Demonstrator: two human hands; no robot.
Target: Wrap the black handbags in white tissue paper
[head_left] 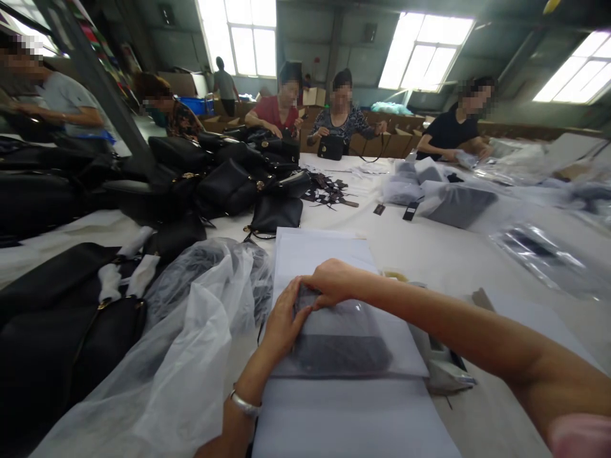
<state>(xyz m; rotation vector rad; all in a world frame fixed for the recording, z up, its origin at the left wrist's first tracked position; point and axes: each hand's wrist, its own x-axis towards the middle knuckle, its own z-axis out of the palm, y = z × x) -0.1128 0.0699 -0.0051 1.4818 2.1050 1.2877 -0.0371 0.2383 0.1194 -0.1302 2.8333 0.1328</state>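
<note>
A dark handbag (341, 353) lies flat inside a translucent plastic bag (351, 316), on white sheets (319, 248) in front of me. My left hand (282, 321), with a silver bangle at the wrist, rests along the package's left edge. Its fingers are stretched out and the thumb stands apart on the plastic. Bent over the upper left corner, my right hand (333, 283) has its fingers closed on the plastic, and its fingertips meet those of the left. The exact pinch is partly hidden.
Crumpled clear plastic (200, 331) and black handbags (229, 187) crowd the left side. Black tags (329, 189) are scattered farther back. Wrapped bags (458, 202) and a clear plastic packet (544, 257) lie at right. Several people work around the table's far side.
</note>
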